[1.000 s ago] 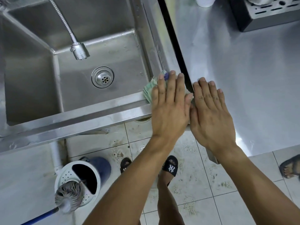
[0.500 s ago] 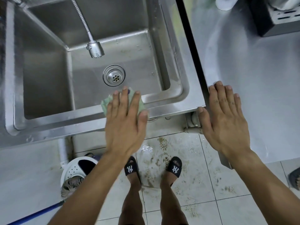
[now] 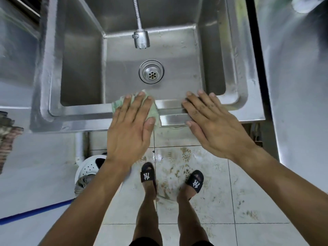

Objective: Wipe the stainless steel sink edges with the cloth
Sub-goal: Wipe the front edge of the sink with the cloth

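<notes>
A stainless steel sink (image 3: 85,113) fills the upper view, its front edge running left to right below the basin. My left hand (image 3: 130,128) lies flat, fingers together, pressing a pale green cloth (image 3: 154,112) onto the front edge just left of the middle. The cloth shows at the fingertips and beside the thumb; most of it is hidden under the palm. My right hand (image 3: 213,125) rests flat and bare on the same front edge, a short gap to the right of the cloth.
A flexible faucet (image 3: 141,39) hangs over the basin above the drain (image 3: 151,74). A steel counter (image 3: 298,86) adjoins the sink on the right. Below are tiled floor, my feet in black slippers (image 3: 147,174), and a white mop bucket (image 3: 90,167) with a blue handle.
My left hand slid the cloth leftward from the sink's front right corner along the front edge. My right hand left the counter and now rests on the sink's front edge.
</notes>
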A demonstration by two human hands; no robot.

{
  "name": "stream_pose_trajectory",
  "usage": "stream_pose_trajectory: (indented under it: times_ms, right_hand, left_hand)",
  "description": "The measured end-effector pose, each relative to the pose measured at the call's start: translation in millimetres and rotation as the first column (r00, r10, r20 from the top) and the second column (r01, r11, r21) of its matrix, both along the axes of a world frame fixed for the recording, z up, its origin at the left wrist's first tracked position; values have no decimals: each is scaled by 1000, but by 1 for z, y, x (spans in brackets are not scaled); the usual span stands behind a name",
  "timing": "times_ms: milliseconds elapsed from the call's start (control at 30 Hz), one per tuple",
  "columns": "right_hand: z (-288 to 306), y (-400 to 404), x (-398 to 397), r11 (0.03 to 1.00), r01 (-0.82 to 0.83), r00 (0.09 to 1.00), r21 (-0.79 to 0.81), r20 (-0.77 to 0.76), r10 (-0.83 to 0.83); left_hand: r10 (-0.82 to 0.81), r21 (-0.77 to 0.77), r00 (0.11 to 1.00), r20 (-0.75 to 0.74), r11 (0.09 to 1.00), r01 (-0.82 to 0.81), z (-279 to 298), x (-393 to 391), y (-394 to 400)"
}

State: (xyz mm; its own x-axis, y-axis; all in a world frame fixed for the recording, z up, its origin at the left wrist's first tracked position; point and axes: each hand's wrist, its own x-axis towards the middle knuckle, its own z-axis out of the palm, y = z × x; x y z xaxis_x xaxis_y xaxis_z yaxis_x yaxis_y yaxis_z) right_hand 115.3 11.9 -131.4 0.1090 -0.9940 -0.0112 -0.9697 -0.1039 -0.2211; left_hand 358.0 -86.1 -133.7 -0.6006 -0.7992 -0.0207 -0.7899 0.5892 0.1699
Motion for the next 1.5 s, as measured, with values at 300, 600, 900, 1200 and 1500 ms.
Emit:
stream_pose_trajectory:
  times_ms: [300, 600, 900, 1200, 1500]
  right_hand:
    - [-5, -21, -4, 993, -117, 993, 5, 27, 117]
    - [-6, -22, -1, 996, -87, 996, -21, 20, 88]
    - [-5, -25, 16, 1000, 0, 999, 7, -38, 0]
    - [-4, -29, 60, 987, 149, 988, -58, -26, -151]
    - [-8, -49, 96, 994, -22, 999, -104, -45, 17]
  left_hand:
    - [191, 28, 974, -119, 982, -189, -5, -71, 33]
    - [164, -100, 984, -63, 980, -170, -5, 53, -27]
    - [-88, -81, 990, -113, 994, 80, -8, -10, 5]
    - [89, -104, 993, -80, 990, -97, -8, 64, -32]
    - [-215, -96, 977, -10, 972, 213, -5, 115, -61]
